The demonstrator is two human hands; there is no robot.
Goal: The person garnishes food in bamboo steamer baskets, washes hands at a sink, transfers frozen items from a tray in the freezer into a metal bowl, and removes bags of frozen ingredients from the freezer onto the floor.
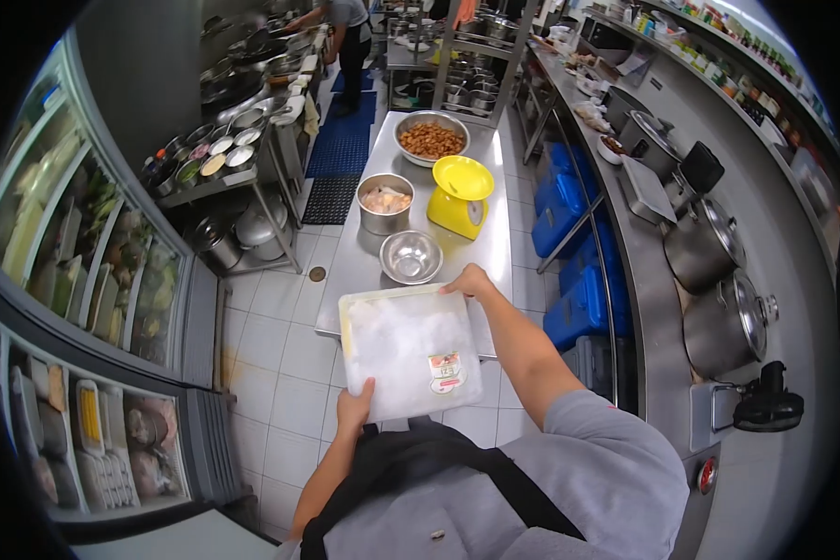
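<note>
A squarish, translucent white plastic food container (392, 341) is held between my two hands at the near end of the steel table. My left hand (356, 407) grips its near left edge, and my right hand (469, 280) closes over the far right corner. A coloured label sits on its right part; the whitish contents cannot be made out. Just beyond it is a shallow steel bowl (411, 258). Farther back stand a steel pot (385, 220) with pale pieces in it, a yellow kitchen scale (456, 216) and a large bowl (403, 149) of browned chunks.
The steel table (345, 280) runs away from me. Glass-door fridges (126, 271) line the left side. Along the right counter (616, 224) stand lidded pots (709, 247), with blue bins (579, 303) beneath. Another person (350, 42) works at the far left.
</note>
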